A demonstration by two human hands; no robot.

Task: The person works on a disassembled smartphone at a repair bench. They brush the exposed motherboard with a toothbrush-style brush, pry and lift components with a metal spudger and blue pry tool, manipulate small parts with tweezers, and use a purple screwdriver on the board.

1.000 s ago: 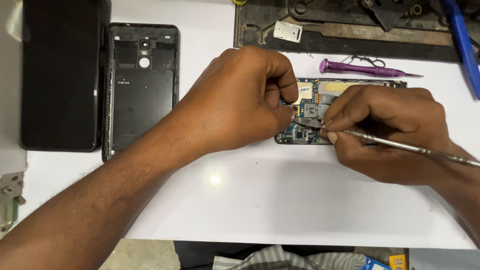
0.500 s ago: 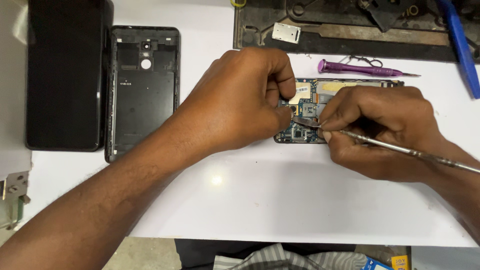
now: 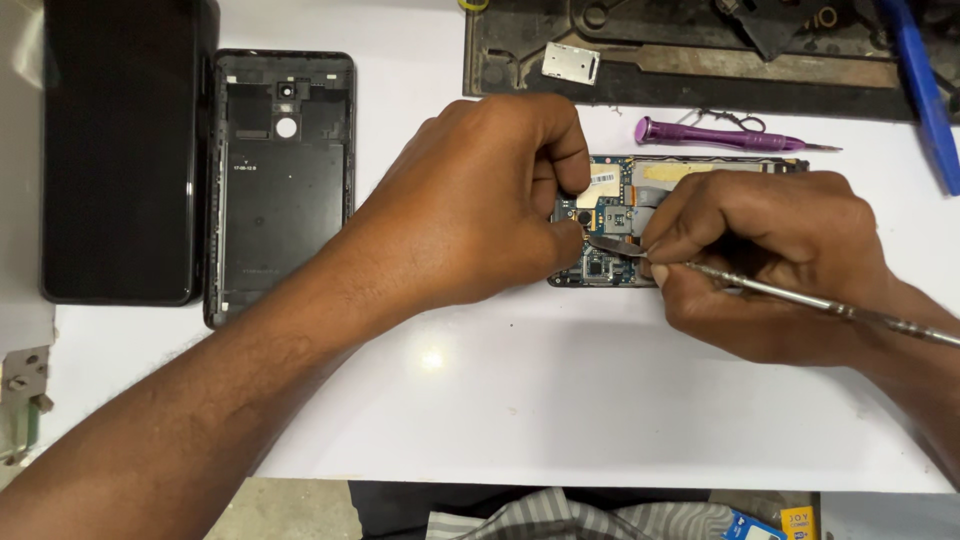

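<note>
From my seat I see the opened phone (image 3: 620,225) lying flat on the white bench (image 3: 560,400), right of centre, its circuit board bare and facing up. My left hand (image 3: 480,200) comes in from the lower left and rests curled over the phone's left end, the thumb and forefinger pinched together on the board's left edge near the small round camera part; the fingers are closed tight, though I cannot tell whether they grip a loose piece or only press down on the board. My right hand (image 3: 770,260) lies over the phone's right half, fingers closed in a pen grip around a thin metal tool (image 3: 800,297) whose shaft runs off toward the right edge of the view. The tool's flat tip touches the board at the middle, just beside the left thumb. Behind the phone, close to its top edge, lies a purple-handled screwdriver (image 3: 715,135), pointing right. Farther back sits a dark, worn work mat (image 3: 700,70) with a small silver card tray (image 3: 571,62) on it. Well apart to the left lies the phone's black back cover (image 3: 282,190), inner side up, and just beside it, farther left, a black screen panel (image 3: 125,150). A blue tool (image 3: 915,85) lies at the far right.
</note>
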